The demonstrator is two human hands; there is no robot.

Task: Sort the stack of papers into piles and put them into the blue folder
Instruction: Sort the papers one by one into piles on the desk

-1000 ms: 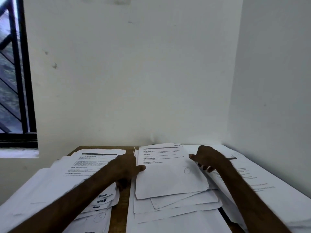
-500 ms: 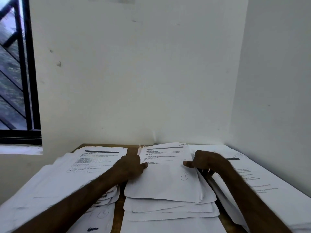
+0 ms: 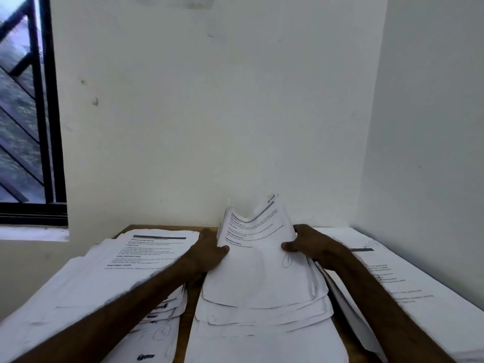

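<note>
Centrally, paper stack (image 3: 258,280) between left hand (image 3: 209,254) and right hand (image 3: 307,244), both hands pinching its upturned far end.

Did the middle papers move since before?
Yes. The middle papers lay flat; now the left hand and right hand hold their far end raised, covering some of the wall.

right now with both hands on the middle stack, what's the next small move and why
Probably lift the middle stack clear and square it. The left hand and right hand grip its sides, its far end is raised and bowed, and its near edges lie fanned unevenly.
</note>
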